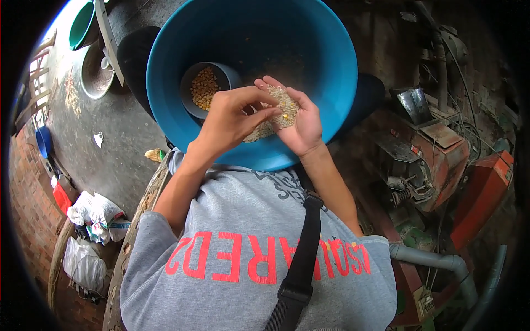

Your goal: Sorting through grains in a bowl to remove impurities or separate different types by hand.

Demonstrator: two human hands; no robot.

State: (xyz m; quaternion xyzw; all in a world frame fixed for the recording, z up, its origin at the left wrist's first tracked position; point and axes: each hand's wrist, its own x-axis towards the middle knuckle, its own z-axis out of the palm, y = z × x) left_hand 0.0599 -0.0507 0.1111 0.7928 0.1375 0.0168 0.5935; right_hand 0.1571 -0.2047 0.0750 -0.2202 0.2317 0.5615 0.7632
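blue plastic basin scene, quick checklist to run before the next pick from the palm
1. Right hand cupped palm up and level under its pile of pale husky grain: ok.
2. Left hand with fingertips at the pile's edge: ok.
3. Yellow kernels showing in the pile to pick: ok, a few visible.
4. Small grey round cup of yellow kernels, upright inside the large blue plastic basin, beside the left hand: ok.
5. Both hands above the basin, so spills fall inside: ok.
6. Whether a kernel is already pinched in the left fingers: cannot tell.
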